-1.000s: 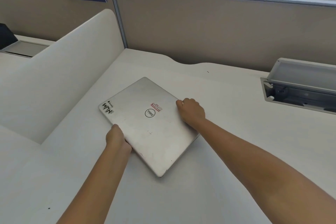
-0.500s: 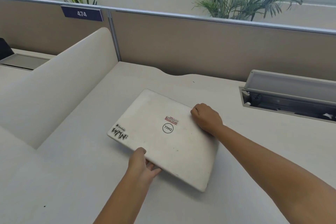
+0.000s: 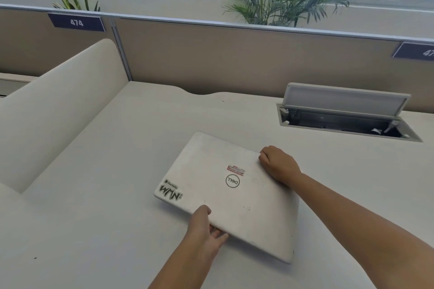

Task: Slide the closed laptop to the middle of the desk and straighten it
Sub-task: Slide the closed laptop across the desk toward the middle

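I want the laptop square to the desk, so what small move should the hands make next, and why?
Probably a further small twist: the left hand draws the near edge back while the right hand pushes the far-right edge away. The closed laptop lies skewed to the rear partition, with both hands gripping opposite edges.

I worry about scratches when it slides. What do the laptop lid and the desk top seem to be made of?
Laptop: the lid looks like matte silver-white metal or painted plastic, with an even dull sheen, small scuffs and stickers; I cannot tell which. Desk: looks like a smooth off-white laminate, plain and grainless with a soft reflection. Both hands, left hand and right hand, grip the laptop's edges.
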`<action>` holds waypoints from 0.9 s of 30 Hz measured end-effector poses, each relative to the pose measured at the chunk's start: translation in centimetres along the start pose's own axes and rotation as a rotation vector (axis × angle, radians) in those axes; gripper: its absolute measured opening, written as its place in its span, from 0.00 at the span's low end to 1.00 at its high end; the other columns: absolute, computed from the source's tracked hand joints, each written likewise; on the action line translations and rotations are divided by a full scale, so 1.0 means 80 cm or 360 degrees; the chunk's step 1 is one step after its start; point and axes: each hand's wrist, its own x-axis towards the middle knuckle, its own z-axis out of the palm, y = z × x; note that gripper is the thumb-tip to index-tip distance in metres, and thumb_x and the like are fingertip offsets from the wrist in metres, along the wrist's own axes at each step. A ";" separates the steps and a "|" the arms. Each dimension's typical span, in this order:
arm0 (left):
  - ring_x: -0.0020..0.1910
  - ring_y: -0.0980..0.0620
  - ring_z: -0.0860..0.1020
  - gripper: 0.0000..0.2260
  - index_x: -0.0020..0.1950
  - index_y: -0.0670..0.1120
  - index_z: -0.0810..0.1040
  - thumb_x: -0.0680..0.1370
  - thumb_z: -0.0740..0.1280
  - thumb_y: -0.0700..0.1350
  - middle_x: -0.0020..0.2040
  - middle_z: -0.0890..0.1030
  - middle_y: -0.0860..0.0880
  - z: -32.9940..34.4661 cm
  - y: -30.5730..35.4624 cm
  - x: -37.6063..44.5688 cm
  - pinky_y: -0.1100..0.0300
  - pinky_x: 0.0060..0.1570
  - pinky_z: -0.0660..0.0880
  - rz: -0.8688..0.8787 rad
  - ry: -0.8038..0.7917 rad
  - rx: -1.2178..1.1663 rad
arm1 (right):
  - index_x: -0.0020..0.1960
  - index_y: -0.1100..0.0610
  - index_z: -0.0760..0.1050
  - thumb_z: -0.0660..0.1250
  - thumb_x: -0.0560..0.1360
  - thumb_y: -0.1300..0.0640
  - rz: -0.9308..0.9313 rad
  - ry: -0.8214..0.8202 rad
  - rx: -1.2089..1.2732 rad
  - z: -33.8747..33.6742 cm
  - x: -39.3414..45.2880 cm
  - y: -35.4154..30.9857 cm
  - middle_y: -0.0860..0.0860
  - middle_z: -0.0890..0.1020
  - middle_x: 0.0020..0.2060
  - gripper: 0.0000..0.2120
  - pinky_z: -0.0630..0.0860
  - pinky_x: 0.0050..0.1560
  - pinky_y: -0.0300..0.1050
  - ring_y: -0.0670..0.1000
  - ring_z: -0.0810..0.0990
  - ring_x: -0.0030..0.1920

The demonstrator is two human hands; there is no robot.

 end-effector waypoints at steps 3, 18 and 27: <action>0.39 0.44 0.74 0.08 0.55 0.39 0.68 0.77 0.56 0.38 0.40 0.74 0.42 0.009 -0.019 -0.004 0.48 0.53 0.68 0.0015 -0.0003 0.0096 | 0.47 0.57 0.73 0.51 0.78 0.53 0.0077 0.0005 0.0017 0.001 -0.021 0.029 0.53 0.77 0.47 0.13 0.69 0.48 0.48 0.54 0.74 0.47; 0.61 0.38 0.74 0.07 0.54 0.40 0.68 0.77 0.55 0.38 0.42 0.74 0.41 0.041 -0.083 0.002 0.43 0.68 0.65 -0.0062 -0.0015 0.0223 | 0.44 0.61 0.71 0.51 0.77 0.54 0.0295 0.0062 0.0049 -0.002 -0.084 0.111 0.55 0.76 0.42 0.14 0.70 0.45 0.49 0.55 0.74 0.44; 0.37 0.43 0.73 0.05 0.42 0.40 0.69 0.77 0.55 0.38 0.39 0.74 0.41 0.046 -0.086 0.004 0.44 0.59 0.70 -0.0038 0.0035 0.0225 | 0.43 0.62 0.70 0.52 0.78 0.54 0.0296 0.0085 0.0069 0.000 -0.089 0.115 0.56 0.76 0.43 0.14 0.68 0.45 0.48 0.55 0.73 0.45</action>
